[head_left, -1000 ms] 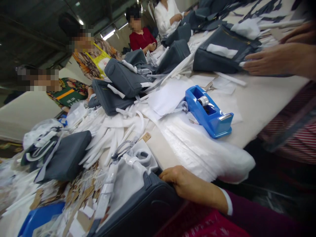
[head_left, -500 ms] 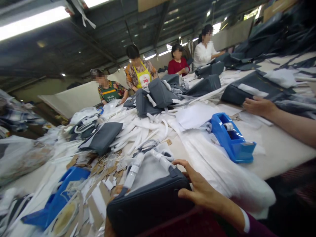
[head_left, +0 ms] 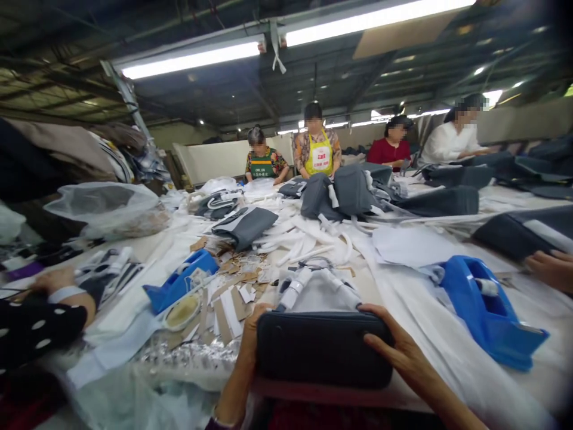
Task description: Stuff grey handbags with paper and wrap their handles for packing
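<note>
A dark grey handbag (head_left: 322, 349) lies on its side at the near edge of the table, its bottom facing me, its handles (head_left: 308, 280) wrapped in white. My left hand (head_left: 248, 346) grips its left end. My right hand (head_left: 398, 352) wraps over its right end, fingers curled on the top edge. Both hands hold the bag between them.
A blue tape dispenser (head_left: 487, 310) stands to the right, a second blue one (head_left: 179, 286) to the left among cardboard scraps (head_left: 233, 292). More grey bags (head_left: 340, 191) and white strips (head_left: 304, 236) pile mid-table. Several workers (head_left: 317, 152) stand at the far side; another person's hand (head_left: 548, 269) and a dotted sleeve (head_left: 40, 325) flank me.
The view has swung left and levelled out. The grey bag has been pulled square in front of me, and my left hand now shows gripping its left end while the right stays on the right end.
</note>
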Tool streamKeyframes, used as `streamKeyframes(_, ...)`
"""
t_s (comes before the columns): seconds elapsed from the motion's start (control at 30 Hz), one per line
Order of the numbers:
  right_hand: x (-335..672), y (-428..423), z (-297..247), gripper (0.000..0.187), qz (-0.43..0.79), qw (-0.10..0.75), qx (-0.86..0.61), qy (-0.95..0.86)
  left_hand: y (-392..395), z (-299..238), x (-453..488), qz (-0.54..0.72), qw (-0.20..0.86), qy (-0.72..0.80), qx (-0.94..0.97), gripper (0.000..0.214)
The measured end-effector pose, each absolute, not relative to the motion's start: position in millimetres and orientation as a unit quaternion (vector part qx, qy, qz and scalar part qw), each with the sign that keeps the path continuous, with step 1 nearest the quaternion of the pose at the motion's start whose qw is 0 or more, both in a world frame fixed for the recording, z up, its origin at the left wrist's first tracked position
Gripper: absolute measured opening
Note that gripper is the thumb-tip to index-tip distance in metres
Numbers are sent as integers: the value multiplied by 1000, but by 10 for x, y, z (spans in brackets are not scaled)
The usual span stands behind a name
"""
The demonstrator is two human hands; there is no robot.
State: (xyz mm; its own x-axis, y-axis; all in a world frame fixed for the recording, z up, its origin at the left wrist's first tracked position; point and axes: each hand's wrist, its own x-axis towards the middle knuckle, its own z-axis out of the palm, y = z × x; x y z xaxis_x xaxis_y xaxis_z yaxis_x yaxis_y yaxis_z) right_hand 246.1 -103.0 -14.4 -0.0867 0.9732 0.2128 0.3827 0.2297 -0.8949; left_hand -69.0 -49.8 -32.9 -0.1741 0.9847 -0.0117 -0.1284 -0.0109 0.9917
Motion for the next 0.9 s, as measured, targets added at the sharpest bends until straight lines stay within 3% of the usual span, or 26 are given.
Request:
streamKeyframes(0.23,2452,-1051,-152,44,331,426,-537,-649,-811,-203,-801,571,569,418,420,38)
streamKeyframes(0.4,2410,-1062,-97,38,264,445,-545,-659,-894,-46,-709,539,541,409,499,60)
streamKeyframes(0.63,2183,-964,-85,21,204,517,-543,-630,-742,-83,-571,537,479,501,481,55)
streamKeyframes(0.8,2140,-806,-205,28,230,499,-600,-582,-614,-194,-559,497,506,534,460,43)
streamKeyframes(0.9,2148,-736,-280,34,269,475,-628,-554,-533,-232,-552,486,468,552,490,40)
